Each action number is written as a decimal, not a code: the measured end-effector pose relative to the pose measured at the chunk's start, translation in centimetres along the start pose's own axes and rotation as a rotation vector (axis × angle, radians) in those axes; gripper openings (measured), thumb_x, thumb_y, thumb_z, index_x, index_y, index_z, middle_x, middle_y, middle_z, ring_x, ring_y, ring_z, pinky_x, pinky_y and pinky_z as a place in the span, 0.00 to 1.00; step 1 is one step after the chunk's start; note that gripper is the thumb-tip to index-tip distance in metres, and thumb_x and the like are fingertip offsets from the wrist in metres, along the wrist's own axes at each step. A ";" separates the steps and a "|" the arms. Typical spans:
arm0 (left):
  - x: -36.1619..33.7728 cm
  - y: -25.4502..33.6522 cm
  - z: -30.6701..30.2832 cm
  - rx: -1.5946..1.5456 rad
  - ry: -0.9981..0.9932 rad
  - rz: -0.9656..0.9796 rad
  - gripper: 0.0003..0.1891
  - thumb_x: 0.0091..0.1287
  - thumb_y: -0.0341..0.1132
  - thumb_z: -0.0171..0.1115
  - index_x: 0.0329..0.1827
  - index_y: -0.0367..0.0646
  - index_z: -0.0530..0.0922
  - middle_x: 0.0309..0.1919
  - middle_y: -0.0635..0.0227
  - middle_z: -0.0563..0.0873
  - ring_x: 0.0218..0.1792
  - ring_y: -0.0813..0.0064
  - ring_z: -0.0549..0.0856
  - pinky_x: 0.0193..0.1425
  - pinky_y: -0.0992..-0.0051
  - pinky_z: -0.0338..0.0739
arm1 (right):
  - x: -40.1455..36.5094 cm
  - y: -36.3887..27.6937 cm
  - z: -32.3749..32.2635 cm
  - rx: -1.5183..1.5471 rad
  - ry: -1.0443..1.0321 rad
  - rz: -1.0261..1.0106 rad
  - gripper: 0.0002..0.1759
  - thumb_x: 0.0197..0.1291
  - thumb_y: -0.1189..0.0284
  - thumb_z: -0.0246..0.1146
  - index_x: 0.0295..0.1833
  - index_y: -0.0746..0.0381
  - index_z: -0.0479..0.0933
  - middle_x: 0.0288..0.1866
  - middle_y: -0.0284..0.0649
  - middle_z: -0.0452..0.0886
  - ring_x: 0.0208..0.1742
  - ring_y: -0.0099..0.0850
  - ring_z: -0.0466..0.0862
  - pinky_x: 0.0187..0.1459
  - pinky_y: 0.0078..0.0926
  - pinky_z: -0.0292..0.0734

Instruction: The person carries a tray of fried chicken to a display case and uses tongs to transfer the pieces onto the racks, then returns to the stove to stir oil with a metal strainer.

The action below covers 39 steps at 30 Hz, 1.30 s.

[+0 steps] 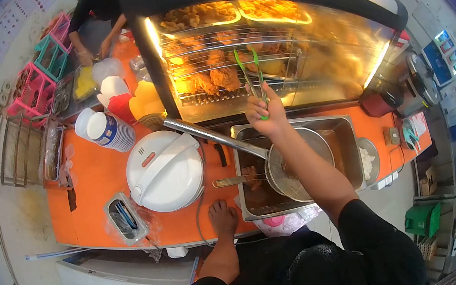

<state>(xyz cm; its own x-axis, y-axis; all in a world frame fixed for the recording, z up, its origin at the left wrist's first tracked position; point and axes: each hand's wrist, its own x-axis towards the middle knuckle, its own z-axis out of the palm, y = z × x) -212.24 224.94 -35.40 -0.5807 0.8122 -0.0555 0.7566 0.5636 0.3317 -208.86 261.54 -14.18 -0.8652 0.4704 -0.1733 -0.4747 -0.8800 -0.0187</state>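
My right hand (267, 114) is closed round a pair of tongs (252, 80) with green tips, held up in front of the lit food warmer. The tongs' tips are apart, with nothing visible between them. Behind them, pieces of fried chicken (224, 75) lie on the wire racks. Below my right forearm, a round mesh strainer (307, 157) with a long metal handle rests over a steel tub (354, 141), partly hidden by the arm. My left hand (223, 218) lies on the orange table edge, holding nothing, between the tub and a white rice cooker (164, 169).
Stacked paper cups (111, 133) stand at the left of the orange table (87, 187). Nearer lies a small metal container (125, 217) in plastic. A bowl of white food (368, 160) sits right of the tub. At the back left, another person's hands (94, 53) are over a work surface.
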 end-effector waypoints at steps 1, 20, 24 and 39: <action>0.1 0.2 -0.1 0.021 0.006 -0.009 0.19 0.65 0.42 0.60 0.55 0.41 0.74 0.57 0.54 0.77 0.61 0.50 0.74 0.66 0.52 0.68 | -1.8 -0.1 0.0 0.008 0.004 -0.014 0.27 0.77 0.46 0.52 0.57 0.60 0.78 0.17 0.26 0.63 0.14 0.20 0.60 0.23 0.22 0.57; -0.2 0.4 0.9 0.066 -0.059 -0.011 0.18 0.70 0.40 0.57 0.57 0.38 0.72 0.60 0.53 0.73 0.64 0.48 0.69 0.70 0.51 0.63 | -34.6 -3.9 -11.3 -2.618 1.045 0.165 0.28 0.59 0.51 0.71 0.58 0.57 0.83 0.33 0.48 0.87 0.38 0.48 0.89 0.42 0.49 0.83; -0.1 0.6 0.5 0.082 -0.063 -0.011 0.17 0.70 0.40 0.57 0.56 0.39 0.72 0.59 0.54 0.74 0.63 0.49 0.70 0.69 0.51 0.64 | -33.8 -4.9 -12.7 -2.649 0.987 0.172 0.26 0.59 0.52 0.71 0.57 0.57 0.85 0.35 0.49 0.88 0.40 0.48 0.89 0.43 0.47 0.83; 0.1 0.6 0.2 0.064 0.061 0.040 0.16 0.64 0.39 0.59 0.50 0.41 0.73 0.54 0.55 0.76 0.59 0.50 0.73 0.65 0.52 0.67 | -38.6 -5.1 -9.6 -1.910 0.845 -0.155 0.20 0.66 0.63 0.69 0.55 0.67 0.85 0.36 0.47 0.88 0.37 0.27 0.83 0.45 0.33 0.78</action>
<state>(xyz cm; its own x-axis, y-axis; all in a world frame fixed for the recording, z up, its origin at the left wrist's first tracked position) -211.77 225.34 -35.41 -0.5651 0.8249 0.0145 0.7962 0.5407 0.2715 -171.47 247.26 -16.87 -0.3142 0.8773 -0.3627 0.6784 -0.0597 -0.7322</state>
